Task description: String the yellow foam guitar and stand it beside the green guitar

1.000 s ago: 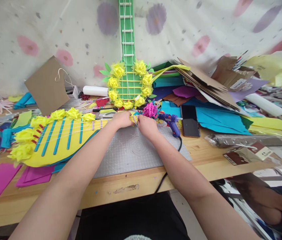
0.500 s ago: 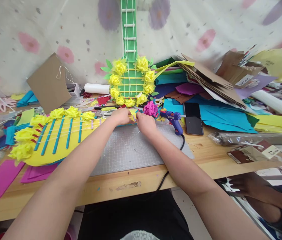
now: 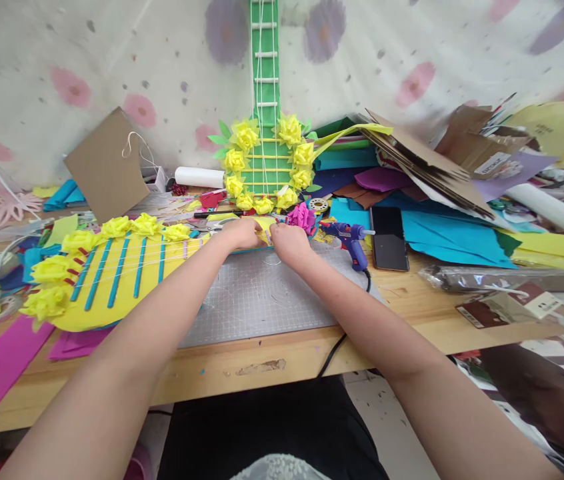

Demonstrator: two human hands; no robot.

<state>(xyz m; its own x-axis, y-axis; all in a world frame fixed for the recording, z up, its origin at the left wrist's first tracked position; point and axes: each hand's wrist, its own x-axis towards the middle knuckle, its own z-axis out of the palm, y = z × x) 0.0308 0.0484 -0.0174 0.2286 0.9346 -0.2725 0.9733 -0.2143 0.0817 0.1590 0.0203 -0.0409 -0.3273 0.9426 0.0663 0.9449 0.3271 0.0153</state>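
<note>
A yellow craft guitar (image 3: 127,287) lies on its back across the desk, with teal strips, white strings and crinkled yellow paper flowers (image 3: 52,270) around its body. My left hand (image 3: 243,235) is closed over the guitar's neck, fingertips curled near a short pale strip. Just to the right, my right hand (image 3: 289,243) is pinched at the neck's far end; whatever lies between its fingers is hidden. A magenta paper flower (image 3: 302,219) sits right behind that hand. Beneath the neck and both wrists spreads a grey cutting mat (image 3: 257,307).
A purple glue gun (image 3: 355,245) with a black cord and a phone (image 3: 389,239) lie right of my hands. Behind stands a green craft guitar (image 3: 266,160). Cardboard sheets (image 3: 427,157) and blue paper (image 3: 452,237) are piled right. Another person's arm (image 3: 537,393) shows lower right.
The view has shifted slightly, so the desk sits a little further right in the picture. My hands stay at the guitar's neck with barely any movement. The other person at lower right has moved.
</note>
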